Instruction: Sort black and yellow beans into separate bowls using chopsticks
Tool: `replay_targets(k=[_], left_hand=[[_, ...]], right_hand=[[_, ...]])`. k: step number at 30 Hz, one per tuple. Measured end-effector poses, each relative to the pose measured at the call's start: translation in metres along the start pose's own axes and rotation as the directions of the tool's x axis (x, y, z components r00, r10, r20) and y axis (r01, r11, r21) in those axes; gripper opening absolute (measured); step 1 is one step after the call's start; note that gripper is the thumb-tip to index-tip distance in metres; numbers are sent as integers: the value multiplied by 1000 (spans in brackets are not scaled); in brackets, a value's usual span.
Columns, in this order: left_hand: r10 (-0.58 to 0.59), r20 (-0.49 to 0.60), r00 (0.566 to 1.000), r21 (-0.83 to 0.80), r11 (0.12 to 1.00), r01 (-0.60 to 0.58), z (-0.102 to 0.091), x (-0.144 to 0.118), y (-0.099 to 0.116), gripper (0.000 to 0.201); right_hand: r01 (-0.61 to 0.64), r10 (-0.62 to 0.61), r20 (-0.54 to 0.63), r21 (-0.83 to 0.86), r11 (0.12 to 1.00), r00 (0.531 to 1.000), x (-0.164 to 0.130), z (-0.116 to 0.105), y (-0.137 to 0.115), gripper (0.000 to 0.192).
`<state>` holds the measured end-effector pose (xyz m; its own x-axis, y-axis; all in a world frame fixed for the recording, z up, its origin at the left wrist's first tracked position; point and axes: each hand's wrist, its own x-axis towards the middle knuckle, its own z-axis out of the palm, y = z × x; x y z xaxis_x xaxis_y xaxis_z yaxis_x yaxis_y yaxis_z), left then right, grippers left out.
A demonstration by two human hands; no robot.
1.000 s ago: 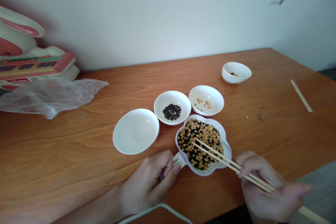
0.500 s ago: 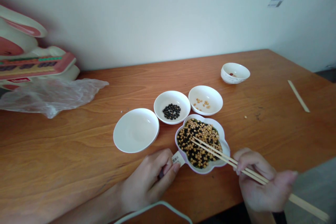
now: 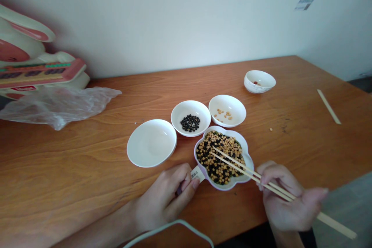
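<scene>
My left hand [image 3: 168, 195] is closed around the handle of a flower-shaped dish [image 3: 248, 161], whose handle carries a small white label. Mixed black and yellow beans [image 3: 222, 155] fill the dish. In my right hand [image 3: 287, 197] is a pair of wooden chopsticks [image 3: 247, 174], their tips slightly parted over the beans; I cannot tell whether they touch any. Behind the dish, one white bowl [image 3: 175, 118] contains black beans [image 3: 190, 123] and another white bowl [image 3: 238, 113] a few yellow beans [image 3: 223, 114]. Left of these stands a white bowl [image 3: 151, 143] with nothing visible in it.
A patterned bowl [image 3: 252, 85] with a few reddish bits stands farther back. One yellow bean [image 3: 271, 129] and a pale stick [image 3: 328, 106] lie to the right. At left are a plastic bag [image 3: 66, 102] and a rabbit-shaped toy [image 3: 37, 66]. A pale cord [image 3: 171, 224] loops in front.
The chopstick tips have spread a little farther apart and shifted slightly up over the beans. My left hand keeps its hold on the dish handle. The view has moved slightly.
</scene>
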<state>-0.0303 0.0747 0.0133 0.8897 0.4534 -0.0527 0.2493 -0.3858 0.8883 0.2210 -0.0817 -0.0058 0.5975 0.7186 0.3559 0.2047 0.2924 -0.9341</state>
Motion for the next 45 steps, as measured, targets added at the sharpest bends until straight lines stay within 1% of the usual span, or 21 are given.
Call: replay_targets(k=[11,22,30,38,45], left_hand=[[6,-13,1000,0,1000,-6,1,0,0,29],[0,-16,1000,-11,1000,0,1,0,-1,28],[6,-18,1000,-14,1000,-6,1,0,0,28],[3,-12,1000,0,1000,-3,1,-1,0,29],[2,-9,1000,-2,1000,-2,2,-1,-2,29]], right_hand=[[-17,17,-32,0,1000,999,0,-1,1,85],[27,-26,-53,11,1000,998,2,1,1,85],[-44,43,-49,-17,999,998,2,3,-1,88],[-35,36,-42,10,999,998,3,2,2,87],[-48,47,-93,-8,999,995,1,3,2,85]])
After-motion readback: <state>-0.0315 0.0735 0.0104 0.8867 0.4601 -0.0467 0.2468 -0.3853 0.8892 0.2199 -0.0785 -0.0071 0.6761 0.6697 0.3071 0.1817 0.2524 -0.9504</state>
